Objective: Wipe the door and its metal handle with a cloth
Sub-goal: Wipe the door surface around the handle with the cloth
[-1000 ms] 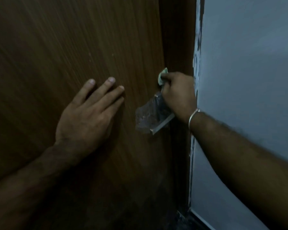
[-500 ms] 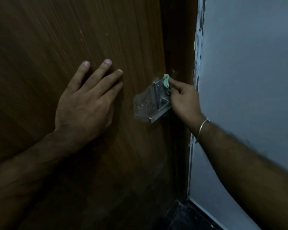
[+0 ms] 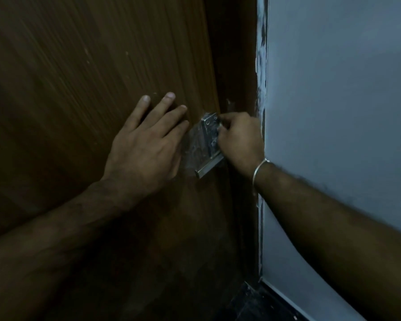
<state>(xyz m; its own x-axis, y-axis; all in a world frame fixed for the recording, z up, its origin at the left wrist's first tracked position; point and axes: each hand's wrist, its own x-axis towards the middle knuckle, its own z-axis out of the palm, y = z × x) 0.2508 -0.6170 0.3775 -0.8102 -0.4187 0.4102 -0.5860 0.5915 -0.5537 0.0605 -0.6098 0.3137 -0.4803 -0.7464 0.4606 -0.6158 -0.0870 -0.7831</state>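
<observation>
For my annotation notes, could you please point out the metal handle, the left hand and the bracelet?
metal handle (image 3: 209,135): head view, on its flat plate below the screws.
left hand (image 3: 144,154): head view, on its back.
bracelet (image 3: 259,166): head view, on the band at the right wrist.

bare forearms, silver bangle (image 3: 260,169) on right wrist
</observation>
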